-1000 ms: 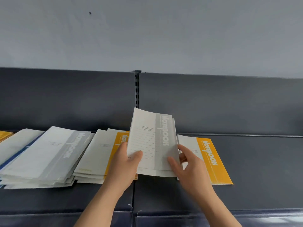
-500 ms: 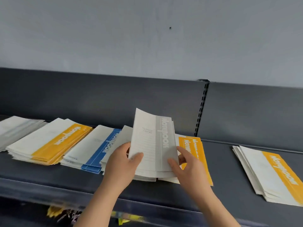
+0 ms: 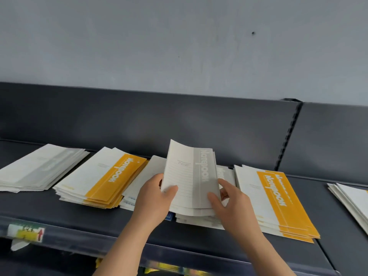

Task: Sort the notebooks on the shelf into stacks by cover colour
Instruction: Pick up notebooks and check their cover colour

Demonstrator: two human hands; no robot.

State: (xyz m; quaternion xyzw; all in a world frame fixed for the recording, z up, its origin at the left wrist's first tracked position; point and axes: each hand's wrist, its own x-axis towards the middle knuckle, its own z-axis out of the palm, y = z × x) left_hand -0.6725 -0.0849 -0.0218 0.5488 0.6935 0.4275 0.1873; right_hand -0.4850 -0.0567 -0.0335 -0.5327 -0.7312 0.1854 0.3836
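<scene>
Thumb in front, my left hand pinches the left edge of the raised, curling grey notebooks; my right hand pinches their lower right corner. Along the dark metal shelf lie flat paper piles: a grey stack, a left orange stack and a right orange stack, below a plain grey wall.

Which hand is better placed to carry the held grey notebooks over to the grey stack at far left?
Left, probably. The left hand grips the grey notebooks on the edge nearer the grey stack, beyond the yellow stack; the right hand holds the far edge and would have to reach across.
</scene>
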